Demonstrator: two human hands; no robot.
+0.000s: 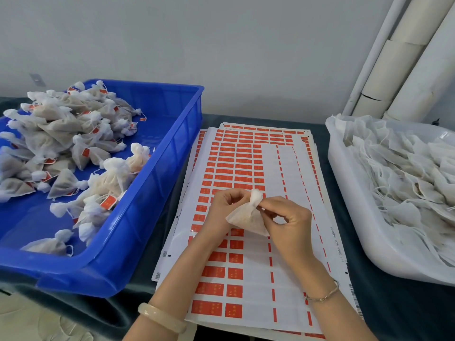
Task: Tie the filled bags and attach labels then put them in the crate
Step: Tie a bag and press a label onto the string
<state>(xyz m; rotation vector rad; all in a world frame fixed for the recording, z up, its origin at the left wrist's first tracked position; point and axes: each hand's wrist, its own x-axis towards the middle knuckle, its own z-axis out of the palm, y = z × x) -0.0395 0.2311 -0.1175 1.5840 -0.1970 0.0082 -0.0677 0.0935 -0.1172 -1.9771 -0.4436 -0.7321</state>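
Small packing workstation: a blue crate [179,134] is holding tied, labelled bags [61,134], stacked label sheets [246,163] are lying on the dark surface [384,303], and a white tub [344,183] is holding untied bags [406,173].

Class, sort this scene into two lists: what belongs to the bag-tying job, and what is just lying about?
Job: filled bag, left hand, right hand, label sheets, blue crate, white tray of untied bags.
Lying about: wall pipes, dark table cover.

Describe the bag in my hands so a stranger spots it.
Find the red label sheets between the blue crate and the white tub. Above them, left hand and right hand pinch one filled bag. It alone is held, no label showing.
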